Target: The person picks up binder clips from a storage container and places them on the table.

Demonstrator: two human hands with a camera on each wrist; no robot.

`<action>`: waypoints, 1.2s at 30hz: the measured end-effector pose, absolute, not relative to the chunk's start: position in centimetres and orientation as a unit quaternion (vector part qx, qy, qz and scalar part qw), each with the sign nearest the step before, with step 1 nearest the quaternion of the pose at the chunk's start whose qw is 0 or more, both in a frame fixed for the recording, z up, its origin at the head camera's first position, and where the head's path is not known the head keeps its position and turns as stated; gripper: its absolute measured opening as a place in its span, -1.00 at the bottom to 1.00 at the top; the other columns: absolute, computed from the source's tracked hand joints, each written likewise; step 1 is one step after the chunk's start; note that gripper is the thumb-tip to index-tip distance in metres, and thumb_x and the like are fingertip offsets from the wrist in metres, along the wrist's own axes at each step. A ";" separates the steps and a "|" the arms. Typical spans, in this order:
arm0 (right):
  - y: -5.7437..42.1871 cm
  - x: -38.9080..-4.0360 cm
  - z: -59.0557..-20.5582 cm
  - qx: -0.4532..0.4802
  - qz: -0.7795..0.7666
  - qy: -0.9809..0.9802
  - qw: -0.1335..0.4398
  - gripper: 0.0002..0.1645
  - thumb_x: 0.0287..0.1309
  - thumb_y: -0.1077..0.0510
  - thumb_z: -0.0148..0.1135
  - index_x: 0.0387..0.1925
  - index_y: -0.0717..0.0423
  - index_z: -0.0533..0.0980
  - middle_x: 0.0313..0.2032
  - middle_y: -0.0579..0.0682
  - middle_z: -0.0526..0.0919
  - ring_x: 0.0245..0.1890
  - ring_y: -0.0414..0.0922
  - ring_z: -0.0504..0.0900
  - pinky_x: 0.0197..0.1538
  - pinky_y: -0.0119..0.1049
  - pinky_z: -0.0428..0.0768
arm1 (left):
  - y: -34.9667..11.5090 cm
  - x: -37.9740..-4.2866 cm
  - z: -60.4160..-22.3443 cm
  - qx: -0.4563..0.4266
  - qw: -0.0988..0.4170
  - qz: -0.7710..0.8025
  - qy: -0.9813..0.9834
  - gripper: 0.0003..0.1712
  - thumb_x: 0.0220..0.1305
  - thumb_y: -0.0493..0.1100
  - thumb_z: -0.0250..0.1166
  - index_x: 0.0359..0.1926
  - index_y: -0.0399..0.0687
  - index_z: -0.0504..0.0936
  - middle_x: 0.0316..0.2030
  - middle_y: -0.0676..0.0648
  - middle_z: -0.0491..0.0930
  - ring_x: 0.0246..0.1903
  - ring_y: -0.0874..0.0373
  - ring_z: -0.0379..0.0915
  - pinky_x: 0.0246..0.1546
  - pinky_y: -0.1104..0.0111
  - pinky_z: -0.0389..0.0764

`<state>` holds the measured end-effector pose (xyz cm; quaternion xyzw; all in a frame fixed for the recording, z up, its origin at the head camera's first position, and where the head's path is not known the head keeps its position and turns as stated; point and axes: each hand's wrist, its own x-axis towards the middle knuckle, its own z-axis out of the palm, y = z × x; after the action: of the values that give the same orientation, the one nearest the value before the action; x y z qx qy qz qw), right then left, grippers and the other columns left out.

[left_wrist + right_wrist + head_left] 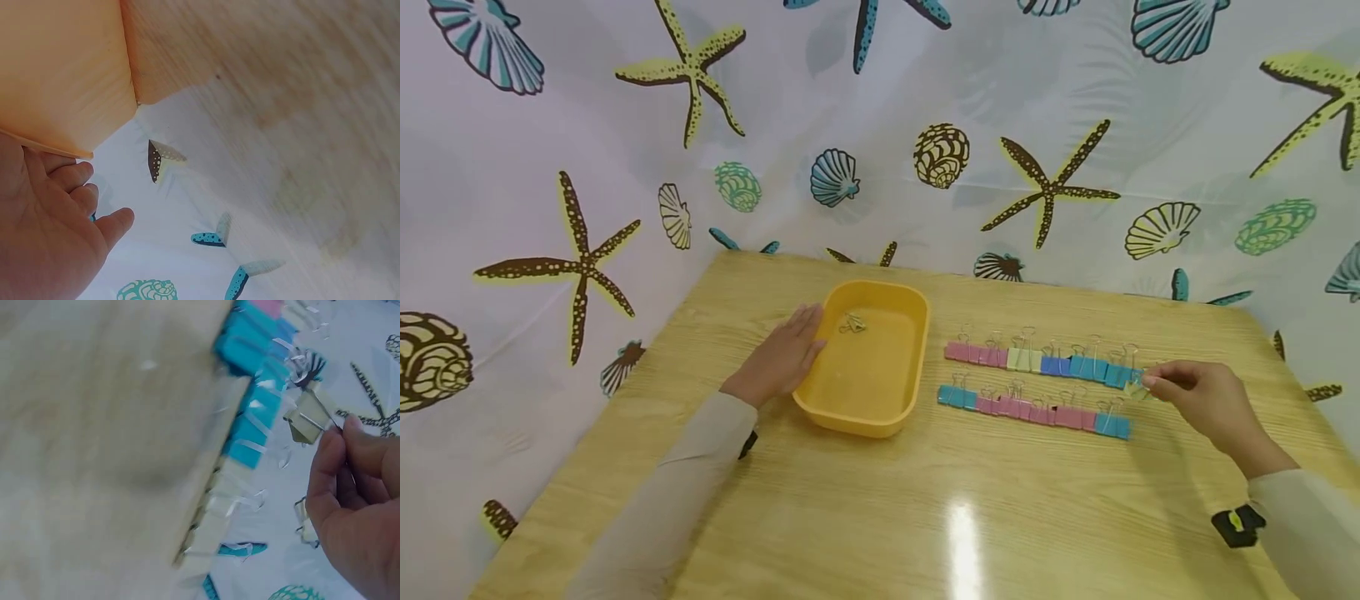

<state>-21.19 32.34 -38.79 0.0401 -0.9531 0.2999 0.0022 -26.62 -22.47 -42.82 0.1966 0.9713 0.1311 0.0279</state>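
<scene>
My right hand [1213, 404] pinches a pale yellow binder clip [309, 415] by its wire handle, at the right end of the far row of binder clips [1022, 358]. Blue clips [250, 422] in the right wrist view stand close to that hand. Nearer me runs a second row of binder clips [1030, 408] in pink and blue. My left hand [782, 354] rests on the left rim of a yellow tray [857, 383], fingers fairly straight. Inside the tray lie a few pale yellow binder clips [853, 323].
All of this stands on a wooden table [865, 517]. Behind it and at the left hangs a white cloth [880, 100] printed with shells and starfish. The tray sits left of both rows.
</scene>
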 end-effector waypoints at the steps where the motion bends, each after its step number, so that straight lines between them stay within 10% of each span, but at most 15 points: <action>1: 32.9 -20.9 -39.1 0.045 0.292 -0.955 -0.004 -0.57 0.36 -0.03 0.10 -0.11 0.29 0.60 -0.27 0.16 0.68 -0.41 -0.37 0.56 -0.39 -0.42 0.55 | -22.4 -26.6 -42.8 0.196 0.027 0.131 0.971 -0.30 0.56 0.05 -0.32 0.51 -0.21 -0.24 0.50 -0.19 -0.21 0.48 -0.09 -0.34 0.41 -0.05 -0.06; 11: 34.4 -20.2 -40.8 0.099 0.270 -0.954 -0.083 -0.78 0.26 0.11 0.24 -0.24 0.20 0.65 -0.31 0.01 0.67 -0.41 -0.23 0.55 -0.38 -0.33 0.53 | -22.2 -26.4 -42.5 0.203 0.036 0.138 0.969 -0.30 0.57 0.05 -0.34 0.50 -0.24 -0.25 0.50 -0.21 -0.23 0.48 -0.14 -0.34 0.39 -0.10 -0.08; 36: 33.8 -21.0 -41.4 0.134 0.233 -0.961 -0.061 -0.87 0.25 0.14 0.25 -0.28 0.10 0.65 -0.33 -0.05 0.68 -0.43 -0.36 0.53 -0.39 -0.39 0.53 | -22.2 -26.0 -42.1 0.188 0.041 0.140 0.971 -0.31 0.57 0.02 -0.30 0.51 -0.21 -0.26 0.50 -0.20 -0.23 0.48 -0.11 -0.36 0.39 -0.12 -0.11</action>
<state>-21.03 33.83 -41.36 0.1337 -0.9612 0.2335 -0.0611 -25.98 -22.20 -42.07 0.1884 0.9712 0.1398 0.0408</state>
